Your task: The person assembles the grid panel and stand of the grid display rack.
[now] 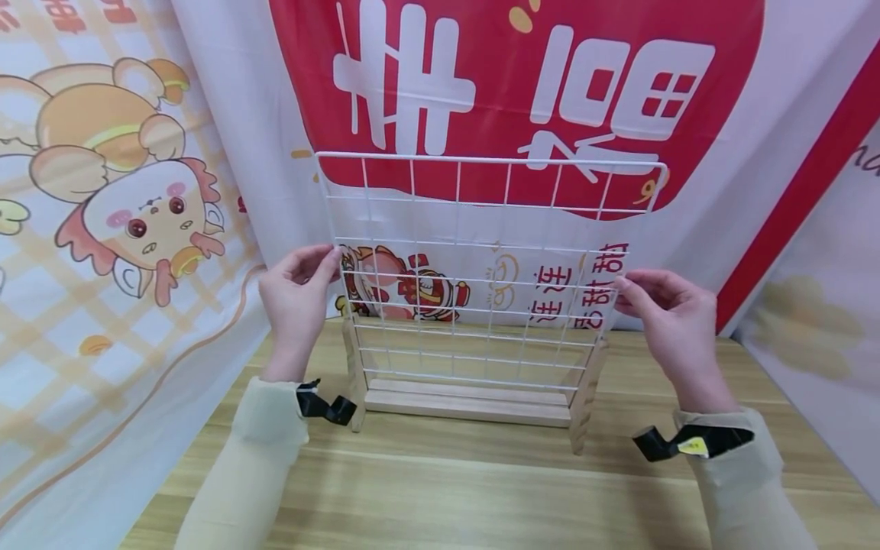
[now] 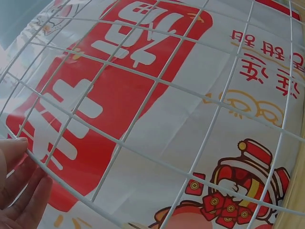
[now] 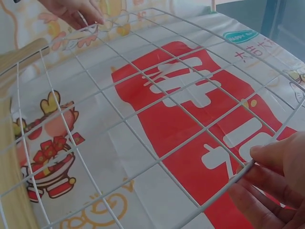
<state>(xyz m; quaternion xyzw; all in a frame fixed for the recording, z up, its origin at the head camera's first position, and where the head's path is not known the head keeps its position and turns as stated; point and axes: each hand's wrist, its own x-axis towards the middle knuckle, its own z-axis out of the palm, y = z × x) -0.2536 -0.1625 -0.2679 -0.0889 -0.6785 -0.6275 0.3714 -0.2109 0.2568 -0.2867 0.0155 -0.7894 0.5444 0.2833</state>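
Observation:
A white wire grid panel (image 1: 484, 248) stands upright between two wooden side posts (image 1: 354, 374) joined by a wooden base bar (image 1: 467, 402). On its left edge, about midway up, my left hand (image 1: 299, 294) pinches the frame wire between thumb and fingers. My right hand (image 1: 670, 321) pinches the opposite edge at a similar height. Up close in the left wrist view, the left fingertips (image 2: 38, 188) are at the outer wire. The right wrist view has the thumb and fingers of the right hand (image 3: 271, 183) round the edge wire.
The stand sits on a wood-grain table (image 1: 481, 496). Behind it hangs a white cloth with a large red patch (image 1: 502, 84) and white characters. A cartoon-printed cloth (image 1: 131, 191) hangs at the left, and pale cloth with a red stripe (image 1: 804, 183) at the right.

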